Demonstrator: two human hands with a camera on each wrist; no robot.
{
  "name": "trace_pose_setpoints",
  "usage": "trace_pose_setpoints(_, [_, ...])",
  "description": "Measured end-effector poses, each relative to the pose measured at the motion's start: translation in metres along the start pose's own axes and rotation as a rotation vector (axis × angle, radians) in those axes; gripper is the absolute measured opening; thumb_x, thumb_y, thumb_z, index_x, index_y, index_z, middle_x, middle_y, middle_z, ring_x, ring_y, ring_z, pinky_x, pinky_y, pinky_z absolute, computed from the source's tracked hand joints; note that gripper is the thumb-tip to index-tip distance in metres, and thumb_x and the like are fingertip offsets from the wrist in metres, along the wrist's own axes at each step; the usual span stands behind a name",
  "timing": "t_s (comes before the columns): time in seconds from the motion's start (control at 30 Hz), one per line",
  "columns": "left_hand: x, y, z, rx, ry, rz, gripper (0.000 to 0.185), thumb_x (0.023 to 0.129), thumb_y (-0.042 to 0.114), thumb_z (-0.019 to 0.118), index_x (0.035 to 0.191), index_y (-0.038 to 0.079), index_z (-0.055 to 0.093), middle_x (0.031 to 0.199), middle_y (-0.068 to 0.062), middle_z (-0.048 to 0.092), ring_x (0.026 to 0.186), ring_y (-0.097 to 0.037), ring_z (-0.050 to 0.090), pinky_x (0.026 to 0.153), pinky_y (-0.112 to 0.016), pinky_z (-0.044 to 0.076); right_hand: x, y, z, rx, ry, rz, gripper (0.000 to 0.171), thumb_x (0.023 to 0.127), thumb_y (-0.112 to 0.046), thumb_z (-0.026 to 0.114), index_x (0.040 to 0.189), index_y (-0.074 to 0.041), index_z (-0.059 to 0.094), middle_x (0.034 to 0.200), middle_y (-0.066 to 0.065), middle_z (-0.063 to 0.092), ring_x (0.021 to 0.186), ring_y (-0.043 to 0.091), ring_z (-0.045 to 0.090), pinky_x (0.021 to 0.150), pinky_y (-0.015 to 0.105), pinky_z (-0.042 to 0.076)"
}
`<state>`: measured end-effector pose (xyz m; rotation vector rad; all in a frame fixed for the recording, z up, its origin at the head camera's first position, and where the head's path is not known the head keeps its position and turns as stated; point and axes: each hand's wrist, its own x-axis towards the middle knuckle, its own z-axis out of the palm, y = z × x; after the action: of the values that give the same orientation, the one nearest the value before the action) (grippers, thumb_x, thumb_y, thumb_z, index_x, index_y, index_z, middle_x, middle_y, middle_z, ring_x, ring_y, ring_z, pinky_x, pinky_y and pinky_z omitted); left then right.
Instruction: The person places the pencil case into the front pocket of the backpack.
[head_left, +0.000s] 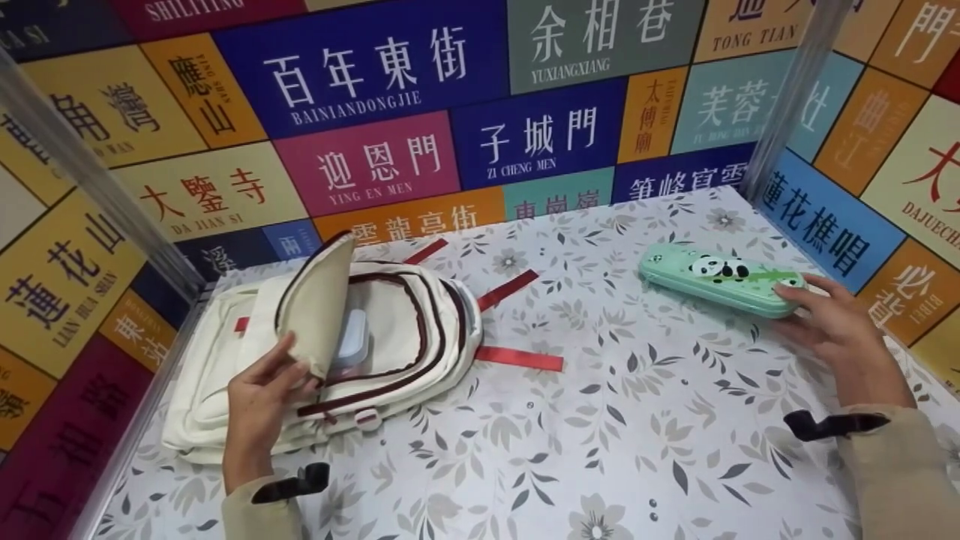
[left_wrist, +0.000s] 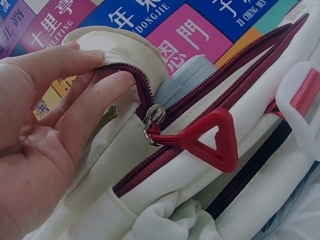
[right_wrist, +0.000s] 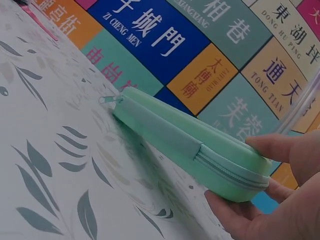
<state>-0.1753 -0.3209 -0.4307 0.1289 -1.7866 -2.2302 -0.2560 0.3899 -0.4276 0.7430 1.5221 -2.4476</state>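
Note:
A cream backpack [head_left: 405, 330] with dark red zips lies on the table at the left, its front flap [head_left: 319, 300] raised. My left hand [head_left: 262, 397] pinches the flap's zipped edge between thumb and fingers, close to a zip pull with a red triangle [left_wrist: 215, 142]. Inside the opened pocket stands a pale blue-grey box [head_left: 355, 337], partly hidden by the flap. Over at the right, my right hand [head_left: 844, 337] grips one end of a mint green pencil case [head_left: 720, 281] with a panda picture. In the right wrist view the case's zip [right_wrist: 230, 172] faces the camera.
Red straps [head_left: 519, 358] stick out from the backpack's right side. A white tablecloth [head_left: 600, 420] with grey leaves covers the table. Panels with colourful lettering [head_left: 367, 165] stand behind and on both sides, joined by clear corner posts [head_left: 795, 97].

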Motion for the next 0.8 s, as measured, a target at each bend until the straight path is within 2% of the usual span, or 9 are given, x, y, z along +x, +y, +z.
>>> trace_pose_setpoints(0.13, [0.0,0.001,0.0,0.01,-0.004,-0.004,0.047,0.089,-0.012,0.066,0.118,0.024,0.073,0.085,-0.001,0.064,0.071,-0.01,0.069,0.068,-0.024,0.064,0.001,0.003,0.01,0.054,-0.069,0.006,0.071,0.09,-0.004,0.072,0.139,-0.043,0.037,0.125,-0.006,0.04,0.083,0.012,0.068,0.089,0.032,0.062])
trace_pose_setpoints(0.27, [0.0,0.0,0.0,0.016,-0.002,-0.004,0.047,0.089,-0.012,0.066,0.118,0.024,0.073,0.086,-0.001,0.064,0.071,-0.011,0.069,0.068,-0.024,0.064,0.001,0.006,0.02,0.122,-0.106,0.01,0.068,0.091,0.0,0.071,0.134,-0.042,0.039,0.13,-0.007,0.038,0.087,0.014,0.068,0.093,0.035,0.061])
trace_pose_setpoints(0.43, [-0.002,-0.001,-0.001,-0.008,0.009,-0.012,0.048,0.088,-0.014,0.066,0.115,0.025,0.074,0.085,-0.001,0.064,0.071,-0.011,0.07,0.068,-0.024,0.064,0.0,0.009,0.03,0.174,-0.117,0.029,0.083,0.091,0.001,0.07,0.146,-0.046,0.029,0.133,-0.009,0.037,0.09,0.014,0.067,0.1,0.035,0.058])
trace_pose_setpoints(0.5, [-0.002,-0.001,0.0,-0.009,0.007,-0.013,0.048,0.088,-0.014,0.066,0.115,0.025,0.074,0.085,-0.001,0.064,0.071,-0.011,0.07,0.068,-0.024,0.064,-0.001,0.011,0.033,0.195,-0.134,0.029,0.084,0.092,0.001,0.069,0.148,-0.045,0.027,0.133,-0.009,0.037,0.09,0.015,0.066,0.101,0.036,0.057])
trace_pose_setpoints(0.7, [-0.001,0.0,0.0,-0.017,0.004,-0.006,0.048,0.088,-0.014,0.065,0.114,0.025,0.074,0.085,-0.001,0.063,0.07,-0.011,0.07,0.068,-0.024,0.064,-0.003,0.016,0.044,0.227,-0.188,-0.019,0.062,0.092,0.004,0.066,0.134,-0.036,0.043,0.127,-0.004,0.042,0.09,0.018,0.067,0.095,0.038,0.06])
trace_pose_setpoints(0.8, [-0.002,0.0,0.001,-0.013,0.002,-0.005,0.048,0.088,-0.014,0.066,0.116,0.024,0.074,0.085,-0.001,0.064,0.071,-0.011,0.07,0.068,-0.023,0.064,-0.004,0.016,0.053,0.188,-0.184,-0.034,0.066,0.092,0.002,0.067,0.14,-0.035,0.039,0.127,-0.003,0.042,0.092,0.016,0.067,0.092,0.036,0.061])
